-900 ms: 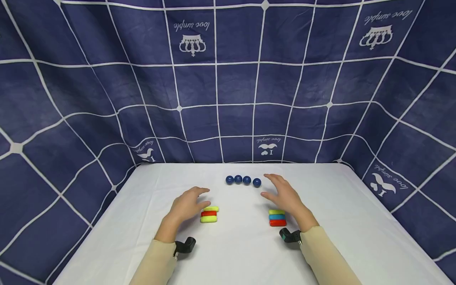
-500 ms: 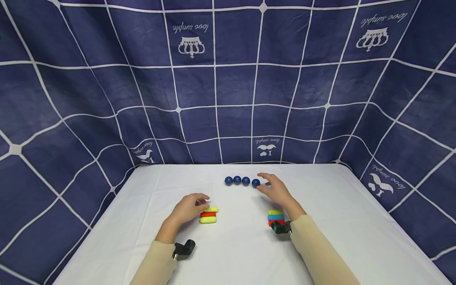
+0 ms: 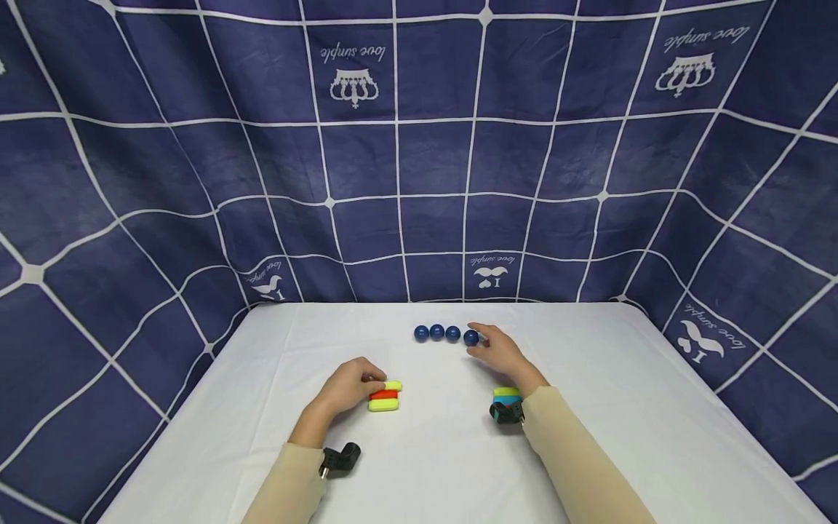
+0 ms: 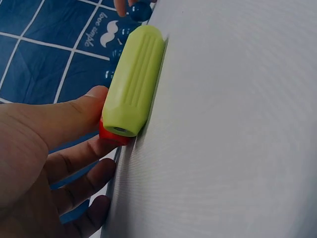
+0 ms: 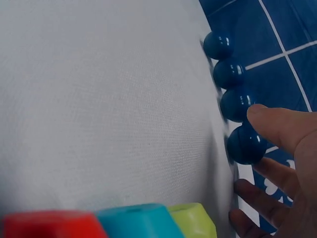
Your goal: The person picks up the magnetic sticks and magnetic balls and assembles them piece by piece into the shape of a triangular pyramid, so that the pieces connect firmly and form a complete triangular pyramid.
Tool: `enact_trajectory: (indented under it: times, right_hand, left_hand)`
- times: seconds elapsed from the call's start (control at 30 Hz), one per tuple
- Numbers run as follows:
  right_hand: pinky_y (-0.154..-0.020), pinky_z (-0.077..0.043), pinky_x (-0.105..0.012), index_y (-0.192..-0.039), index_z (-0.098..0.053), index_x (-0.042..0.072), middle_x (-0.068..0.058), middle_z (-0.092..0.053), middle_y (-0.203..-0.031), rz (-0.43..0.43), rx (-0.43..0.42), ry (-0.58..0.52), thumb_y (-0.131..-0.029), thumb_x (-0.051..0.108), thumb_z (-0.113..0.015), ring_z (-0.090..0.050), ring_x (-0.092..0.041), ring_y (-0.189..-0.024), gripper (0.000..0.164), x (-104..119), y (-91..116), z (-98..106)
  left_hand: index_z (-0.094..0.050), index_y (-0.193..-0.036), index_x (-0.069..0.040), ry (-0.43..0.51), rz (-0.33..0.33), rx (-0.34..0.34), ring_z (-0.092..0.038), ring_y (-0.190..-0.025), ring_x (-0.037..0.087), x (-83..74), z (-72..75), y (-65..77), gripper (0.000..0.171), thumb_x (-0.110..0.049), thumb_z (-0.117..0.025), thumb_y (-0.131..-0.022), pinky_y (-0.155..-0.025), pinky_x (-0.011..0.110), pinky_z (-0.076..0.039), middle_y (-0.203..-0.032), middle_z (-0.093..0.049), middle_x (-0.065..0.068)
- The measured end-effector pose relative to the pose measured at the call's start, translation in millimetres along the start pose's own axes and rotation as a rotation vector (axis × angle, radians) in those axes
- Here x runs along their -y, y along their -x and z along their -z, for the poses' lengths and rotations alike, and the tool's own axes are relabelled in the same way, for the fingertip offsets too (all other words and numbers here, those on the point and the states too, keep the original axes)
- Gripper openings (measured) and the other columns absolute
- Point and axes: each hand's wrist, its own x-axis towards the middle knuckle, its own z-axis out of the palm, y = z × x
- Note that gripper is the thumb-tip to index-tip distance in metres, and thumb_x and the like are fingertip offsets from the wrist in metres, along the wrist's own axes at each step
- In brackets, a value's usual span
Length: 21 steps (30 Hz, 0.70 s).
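Observation:
Several glossy dark blue balls form a row towards the back of the white table. My right hand (image 3: 500,352) has its thumb and index finger around the rightmost blue ball (image 5: 246,144), which sits on the cloth. In the head view, my left hand (image 3: 348,386) pinches the left end of the far yellow-green bar (image 3: 393,386) with thumb and fingertips. Against that bar lie a red bar (image 3: 383,395) and a nearer yellow-green bar (image 4: 134,82), grooved and with a hole in its end. The left wrist view hides the far bar behind these two.
Under my right wrist lies a second trio: a yellow-green bar (image 3: 505,391), a blue bar (image 5: 140,221) and a red bar (image 5: 53,224). A wrist camera partly covers them in the head view. The white table (image 3: 432,466) is bordered by a navy checked curtain (image 3: 432,225).
My right hand has moved left and closed around the rightmost ball. The left hand has lowered, its thumb and fingers coming together on the far yellow-green bar. Balls and bars stay in place.

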Motion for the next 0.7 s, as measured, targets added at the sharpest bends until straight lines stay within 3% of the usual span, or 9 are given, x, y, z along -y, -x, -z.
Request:
enact_trajectory:
  times: [0.37,0.7]
  right_hand:
    - [-0.099,-0.049,-0.051,-0.137,-0.058,0.015,-0.014,-0.060,-0.139,-0.019,-0.017,0.030,-0.092,0.015,-0.070,-0.062,-0.033,-0.116,0.047,-1.2,-1.0,-2.4]
    - [-0.090,-0.049,-0.045,-0.124,-0.067,0.016,-0.009,-0.071,-0.118,0.016,-0.047,0.109,-0.090,0.010,-0.071,-0.061,-0.022,-0.094,0.035,-2.1,1.7,-5.9]
  left_hand:
    - [-0.080,-0.091,-0.015,-0.020,-0.001,-0.013,-0.053,-0.077,0.011,-1.3,-0.5,-4.8,0.006,-0.017,-0.076,-0.087,-0.072,0.029,-0.044,-0.087,-0.065,-0.005]
    - [-0.077,-0.089,-0.015,-0.016,0.006,-0.025,-0.055,-0.076,0.010,1.5,-1.8,-3.9,0.005,-0.019,-0.075,-0.089,-0.074,0.030,-0.047,-0.083,-0.064,-0.005]
